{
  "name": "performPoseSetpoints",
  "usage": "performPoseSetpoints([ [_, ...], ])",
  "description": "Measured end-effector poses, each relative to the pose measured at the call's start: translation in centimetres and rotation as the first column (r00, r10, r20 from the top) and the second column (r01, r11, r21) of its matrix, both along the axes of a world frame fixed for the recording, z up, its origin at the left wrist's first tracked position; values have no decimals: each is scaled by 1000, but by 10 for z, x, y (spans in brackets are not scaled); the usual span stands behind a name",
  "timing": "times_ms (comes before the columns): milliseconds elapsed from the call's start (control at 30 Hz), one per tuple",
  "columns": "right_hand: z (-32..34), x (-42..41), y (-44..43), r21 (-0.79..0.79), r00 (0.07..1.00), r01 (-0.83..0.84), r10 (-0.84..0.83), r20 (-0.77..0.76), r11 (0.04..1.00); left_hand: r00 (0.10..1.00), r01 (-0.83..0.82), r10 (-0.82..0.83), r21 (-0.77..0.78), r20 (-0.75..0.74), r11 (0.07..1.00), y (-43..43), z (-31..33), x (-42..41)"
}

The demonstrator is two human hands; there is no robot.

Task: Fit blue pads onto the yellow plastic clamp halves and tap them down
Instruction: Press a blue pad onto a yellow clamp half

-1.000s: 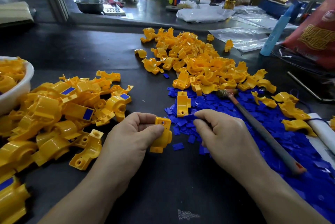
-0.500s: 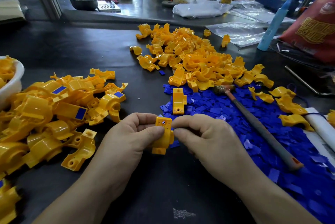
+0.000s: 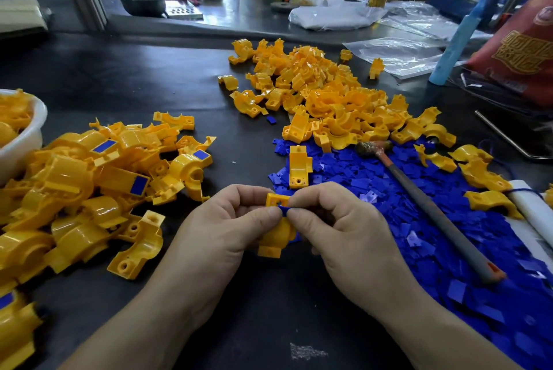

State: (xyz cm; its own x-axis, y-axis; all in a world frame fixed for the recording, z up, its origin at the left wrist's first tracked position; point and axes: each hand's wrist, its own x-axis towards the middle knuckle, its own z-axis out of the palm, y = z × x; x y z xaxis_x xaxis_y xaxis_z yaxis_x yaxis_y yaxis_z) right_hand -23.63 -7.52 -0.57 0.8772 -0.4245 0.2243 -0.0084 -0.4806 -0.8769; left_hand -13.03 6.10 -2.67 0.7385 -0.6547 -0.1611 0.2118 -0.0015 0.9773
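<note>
— Blue pad [image 3: 283,210]: what is changing?
— Right hand [image 3: 338,229] is leaving the pad pile [image 3: 389,205], where it was picking a second ago, and is bringing one pad to the yellow clamp half [image 3: 276,236]. Fitting is starting. Tapping is pending, with the hammer [image 3: 434,211] lying untouched.
— Where is it sitting against the fingers?
— Right thumb and forefinger are pinching it at the recess, beside the left thumb tip. Left hand [image 3: 227,229] fingers are clamping the clamp half, its body hanging below both thumbs.
</note>
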Motion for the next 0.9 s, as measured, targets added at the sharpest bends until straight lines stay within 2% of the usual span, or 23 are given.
performPoseSetpoints([
  [100,-2,1,1,-74,999,15,-12,39,997,1000,8,-8,3,11,1000,-1,2,-2],
  [233,-6,3,1,-36,998,48,-47,36,998,1000,11,-11,8,27,1000,-1,5,-5],
  [400,-6,4,-2,157,997,-81,83,-6,984,999,11,-12,21,48,1000,1,7,-6],
  [533,-6,5,0,319,996,-88,77,45,944,999,15,-17,31,51,999,1,7,-7],
  [900,-1,-1,4,341,990,-107,67,125,934,997,35,-37,33,61,999,3,12,-11],
])
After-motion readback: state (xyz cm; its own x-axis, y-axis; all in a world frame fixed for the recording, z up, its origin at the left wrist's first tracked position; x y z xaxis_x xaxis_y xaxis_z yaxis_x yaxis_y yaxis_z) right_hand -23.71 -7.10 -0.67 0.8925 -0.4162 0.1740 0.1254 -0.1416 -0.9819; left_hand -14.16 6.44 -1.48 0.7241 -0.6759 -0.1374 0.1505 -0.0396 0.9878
